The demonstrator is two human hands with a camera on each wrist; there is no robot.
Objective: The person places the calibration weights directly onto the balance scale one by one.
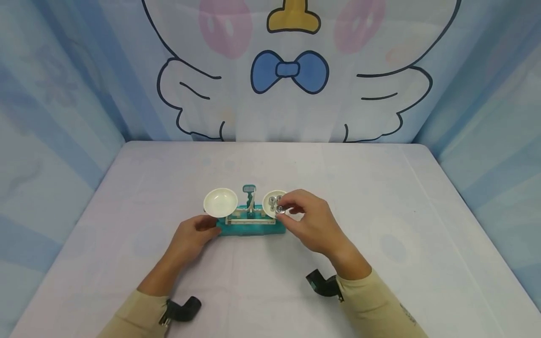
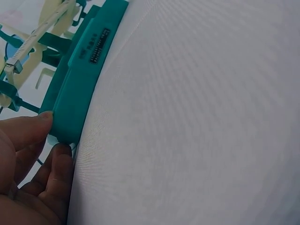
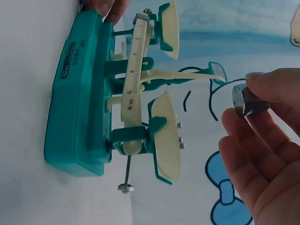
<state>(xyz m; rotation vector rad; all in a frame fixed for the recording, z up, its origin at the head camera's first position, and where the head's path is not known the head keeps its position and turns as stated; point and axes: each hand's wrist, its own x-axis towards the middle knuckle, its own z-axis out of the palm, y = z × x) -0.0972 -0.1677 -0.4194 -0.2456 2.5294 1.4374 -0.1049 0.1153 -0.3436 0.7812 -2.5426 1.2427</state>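
Observation:
A teal balance scale (image 1: 253,229) with two cream pans stands on the table. My left hand (image 1: 192,237) grips the left end of its base; in the left wrist view the thumb (image 2: 35,129) lies on the base's upper edge and the fingers are curled at its end. Between thumb and fingers, my right hand (image 1: 314,223) pinches a shiny metal cylinder weight (image 3: 248,100), held above the right pan (image 3: 166,140). Several small metal weights (image 1: 272,201) sit in that pan. Nothing shows in the left pan (image 1: 220,203).
A white cloth covers the table (image 1: 380,202). Behind it hangs a curtain (image 1: 291,112) with a cartoon print and blue bow, and blue curtains flank both sides. Black wrist cameras (image 1: 183,310) are strapped to both sleeves.

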